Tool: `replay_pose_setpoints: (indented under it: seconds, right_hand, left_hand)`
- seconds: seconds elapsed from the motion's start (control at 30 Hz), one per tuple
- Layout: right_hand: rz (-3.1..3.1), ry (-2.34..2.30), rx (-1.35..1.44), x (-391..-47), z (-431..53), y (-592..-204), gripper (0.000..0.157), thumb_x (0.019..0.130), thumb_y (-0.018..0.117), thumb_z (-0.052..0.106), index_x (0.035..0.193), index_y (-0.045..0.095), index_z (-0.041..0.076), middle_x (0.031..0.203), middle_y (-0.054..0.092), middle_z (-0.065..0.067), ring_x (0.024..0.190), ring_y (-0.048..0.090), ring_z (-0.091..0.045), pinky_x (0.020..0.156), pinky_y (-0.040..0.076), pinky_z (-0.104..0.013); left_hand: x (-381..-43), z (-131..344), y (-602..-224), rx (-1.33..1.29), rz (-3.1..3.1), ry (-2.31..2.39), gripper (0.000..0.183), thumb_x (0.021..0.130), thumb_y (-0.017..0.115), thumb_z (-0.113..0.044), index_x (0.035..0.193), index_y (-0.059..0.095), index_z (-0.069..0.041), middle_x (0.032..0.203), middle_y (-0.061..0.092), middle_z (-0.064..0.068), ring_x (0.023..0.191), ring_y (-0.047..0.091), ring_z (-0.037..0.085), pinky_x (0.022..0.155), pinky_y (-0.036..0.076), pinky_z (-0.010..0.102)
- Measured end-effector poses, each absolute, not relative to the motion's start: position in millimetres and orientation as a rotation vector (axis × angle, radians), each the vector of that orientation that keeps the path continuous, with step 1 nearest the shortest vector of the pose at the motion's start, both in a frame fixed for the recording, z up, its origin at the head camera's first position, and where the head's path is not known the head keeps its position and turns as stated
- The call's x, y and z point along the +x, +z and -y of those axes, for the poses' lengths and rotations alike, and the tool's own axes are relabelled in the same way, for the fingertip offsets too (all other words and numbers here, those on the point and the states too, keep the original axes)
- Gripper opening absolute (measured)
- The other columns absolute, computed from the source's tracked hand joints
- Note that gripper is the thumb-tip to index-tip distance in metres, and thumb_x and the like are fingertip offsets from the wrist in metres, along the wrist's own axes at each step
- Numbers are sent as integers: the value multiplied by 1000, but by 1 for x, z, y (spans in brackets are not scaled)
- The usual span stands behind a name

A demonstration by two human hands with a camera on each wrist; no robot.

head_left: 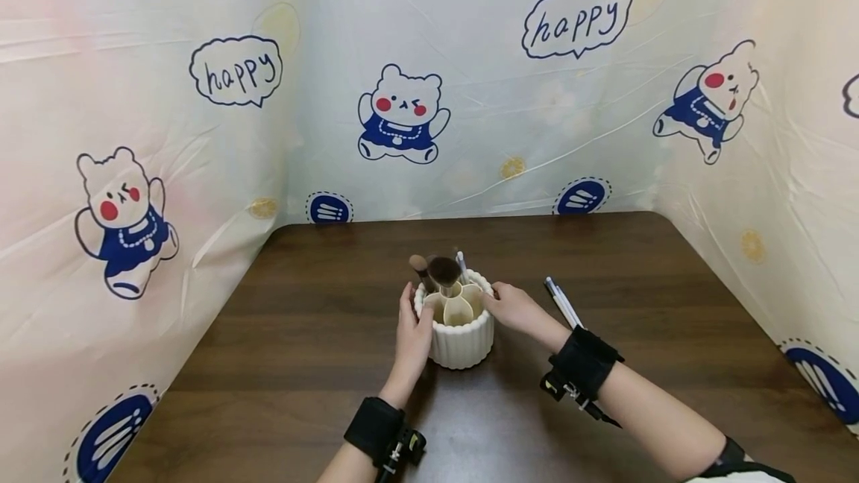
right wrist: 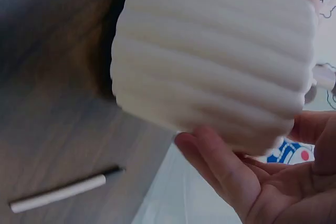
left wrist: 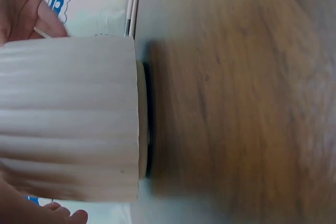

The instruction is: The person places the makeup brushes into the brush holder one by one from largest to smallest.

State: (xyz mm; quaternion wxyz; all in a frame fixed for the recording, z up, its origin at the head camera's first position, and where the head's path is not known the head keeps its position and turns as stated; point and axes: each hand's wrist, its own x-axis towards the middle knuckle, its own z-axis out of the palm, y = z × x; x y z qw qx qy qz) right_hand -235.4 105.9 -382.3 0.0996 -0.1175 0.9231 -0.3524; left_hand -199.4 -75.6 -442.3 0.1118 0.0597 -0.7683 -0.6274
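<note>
A white ribbed makeup brush holder (head_left: 461,345) with several compartments stands upright near the middle of the table. In it are a large dark-haired brush (head_left: 444,271), a brown-tipped brush (head_left: 419,264) and a thin light stick (head_left: 461,261). My left hand (head_left: 412,334) grips the holder's left side, thumb near the rim and fingers round the outer wall. On the opposite side my right hand (head_left: 520,309) holds the holder at its upper edge. The right wrist view shows right-hand fingers (right wrist: 220,161) against the ribbed wall. Whether the base touches the table, I cannot tell.
Slim white sticks with dark ends (head_left: 564,302) lie on the brown wooden table (head_left: 302,334), right of the holder and beyond my right wrist. A printed curtain (head_left: 483,110) encloses the table at the back and both sides.
</note>
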Motion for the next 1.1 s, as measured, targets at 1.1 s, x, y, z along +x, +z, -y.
replay_pose_setpoints:
  seconds: [1.1]
  right_hand:
    - [-2751,-1051,-250,-220,-99,-376,37,97,44,27,109,56,-6,81,52,-9,75,52,-22,62,40,-29]
  left_hand:
    - [-196,74,-445,152,2285,-1765,54,104,23,-32,150,25,-3,155,28,18,143,28,35,115,24,53]
